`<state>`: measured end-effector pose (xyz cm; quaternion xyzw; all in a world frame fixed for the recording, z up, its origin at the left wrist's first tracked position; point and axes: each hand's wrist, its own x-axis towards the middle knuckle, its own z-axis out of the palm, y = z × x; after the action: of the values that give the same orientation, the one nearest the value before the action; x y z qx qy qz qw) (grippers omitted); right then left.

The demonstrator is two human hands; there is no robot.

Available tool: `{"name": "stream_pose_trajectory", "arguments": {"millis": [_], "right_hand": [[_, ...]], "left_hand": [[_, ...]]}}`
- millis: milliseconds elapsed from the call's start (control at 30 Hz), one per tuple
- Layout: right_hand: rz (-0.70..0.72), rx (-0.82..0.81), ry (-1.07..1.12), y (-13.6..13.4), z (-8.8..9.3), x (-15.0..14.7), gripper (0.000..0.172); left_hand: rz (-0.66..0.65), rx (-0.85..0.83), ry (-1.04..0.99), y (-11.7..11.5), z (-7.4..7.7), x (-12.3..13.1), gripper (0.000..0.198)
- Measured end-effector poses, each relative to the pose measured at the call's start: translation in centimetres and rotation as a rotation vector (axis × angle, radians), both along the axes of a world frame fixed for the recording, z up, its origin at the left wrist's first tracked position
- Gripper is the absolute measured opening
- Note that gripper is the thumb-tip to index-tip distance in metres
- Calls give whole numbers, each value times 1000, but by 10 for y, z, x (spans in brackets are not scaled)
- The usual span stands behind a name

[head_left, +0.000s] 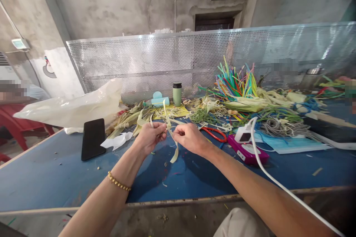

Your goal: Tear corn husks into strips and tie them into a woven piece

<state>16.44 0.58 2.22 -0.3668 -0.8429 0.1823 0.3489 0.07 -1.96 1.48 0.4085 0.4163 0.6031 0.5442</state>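
Note:
Above the blue table (105, 181), my left hand (150, 137) pinches a pale yellow corn husk strip (175, 154). One end of the strip stands up between the hands, and another curls down below them. My right hand (191, 139) is closed on the same strip, close by my left fingertips. How the strip is folded or knotted between the fingers is too small to tell. Behind my left hand lie dried corn husks (126, 120). A pair of red-handled scissors (215, 133) rests just beyond my right hand, its blades hidden.
A black phone (93, 139) and white paper scrap (117, 140) lie left, before a large plastic bag (75, 109). A green bottle (177, 94) stands at the back. Coloured pipe cleaners (236, 79), a purple power block (247, 150) and white cable (267, 172) are on the right.

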Motion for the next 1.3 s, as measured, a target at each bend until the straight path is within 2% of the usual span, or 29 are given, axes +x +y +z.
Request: {"name": "stream_pose_trajectory", "arguments": {"millis": [200, 367, 433, 533, 600, 667, 733, 1033, 1300], "right_hand": [[5, -66, -35, -3, 4, 0, 17], [21, -37, -57, -2, 3, 2, 17], [22, 30, 5, -1, 3, 4, 18], [-32, 103, 209, 1, 5, 7, 18], [-8, -32, 268, 3, 4, 8, 19], [92, -217, 246, 5, 2, 7, 22], [158, -273, 230, 6, -1, 6, 19], [85, 42, 171, 4, 2, 7, 11], [96, -14, 206, 7, 0, 7, 19]], "left_hand": [[4, -34, -66, 0, 2, 0, 10], [29, -12, -52, -1, 2, 0, 10], [33, 16, -29, -1, 3, 0, 14], [5, 54, 13, -2, 3, 1, 18], [-11, 72, 43, -3, 2, 2, 18], [-18, 85, 67, -4, 2, 3, 18], [-33, 97, 79, -5, 2, 4, 19], [-82, 98, 71, -4, 1, 3, 20], [-147, 121, 91, -5, 2, 2, 29]]}}
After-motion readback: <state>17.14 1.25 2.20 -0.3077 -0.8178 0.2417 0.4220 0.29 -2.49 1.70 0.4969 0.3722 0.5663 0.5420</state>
